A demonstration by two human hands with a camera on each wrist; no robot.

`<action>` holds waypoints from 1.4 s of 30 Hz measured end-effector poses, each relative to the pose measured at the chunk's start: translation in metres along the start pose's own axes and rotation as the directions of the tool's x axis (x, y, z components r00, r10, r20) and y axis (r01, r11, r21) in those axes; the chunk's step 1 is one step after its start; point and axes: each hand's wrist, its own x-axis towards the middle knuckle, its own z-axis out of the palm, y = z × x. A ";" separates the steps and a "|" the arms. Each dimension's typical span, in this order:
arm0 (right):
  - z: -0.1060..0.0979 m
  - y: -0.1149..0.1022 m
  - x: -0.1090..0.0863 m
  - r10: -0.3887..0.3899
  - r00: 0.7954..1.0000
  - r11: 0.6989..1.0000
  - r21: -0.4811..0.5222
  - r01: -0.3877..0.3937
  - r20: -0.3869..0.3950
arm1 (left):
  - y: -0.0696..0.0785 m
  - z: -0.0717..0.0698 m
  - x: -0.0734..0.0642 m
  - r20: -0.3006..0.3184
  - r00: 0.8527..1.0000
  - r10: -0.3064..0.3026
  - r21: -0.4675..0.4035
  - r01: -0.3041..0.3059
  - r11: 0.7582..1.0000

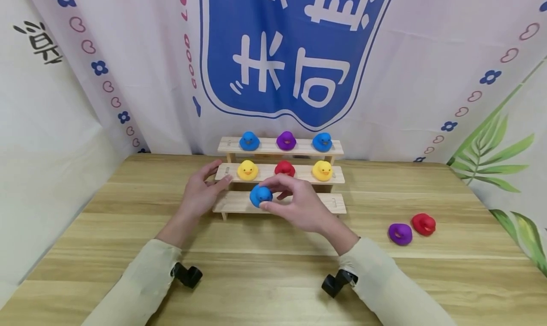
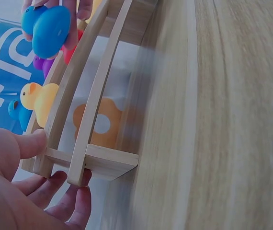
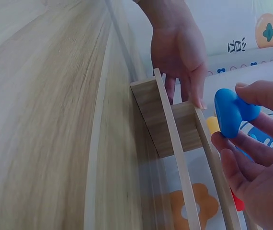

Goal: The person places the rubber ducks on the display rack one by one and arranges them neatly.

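Observation:
My right hand (image 1: 301, 203) pinches a blue rubber duck (image 1: 260, 196) between thumb and fingers. The duck is held above the lowest step of a three-tier wooden display stand (image 1: 231, 203). At the stand's left end, my left hand (image 1: 204, 189) grips the middle step; its thumb (image 2: 32, 144) lies on top and its fingers curl underneath. On the middle step sit a yellow duck (image 1: 247, 170), a red duck (image 1: 284, 168) partly behind my right hand, and another yellow duck (image 1: 322, 171). The top step bears a blue duck (image 1: 249, 141), a purple duck (image 1: 286, 140) and a second blue duck (image 1: 322, 142).
To the right on the wooden table (image 1: 256, 288) lie a purple duck (image 1: 400, 234) and a red duck (image 1: 423, 224), close together. A printed curtain (image 1: 410, 103) hangs right behind the stand. Each sleeve carries a small black camera mount (image 1: 186, 274) near the wrist.

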 end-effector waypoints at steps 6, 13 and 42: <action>0.003 -0.003 0.004 -0.016 1.000 1.000 -0.012 0.016 0.022 | 0.001 0.002 0.001 -0.009 1.000 -0.002 0.014 0.002 1.000; 0.007 -0.002 0.008 -0.004 1.000 1.000 0.004 0.004 0.025 | 0.001 0.001 0.000 -0.019 1.000 0.010 0.032 -0.009 0.999; 0.028 0.008 0.024 0.091 0.990 0.990 -0.116 -0.078 0.107 | 0.001 0.002 0.002 -0.011 1.000 -0.025 0.023 0.025 0.999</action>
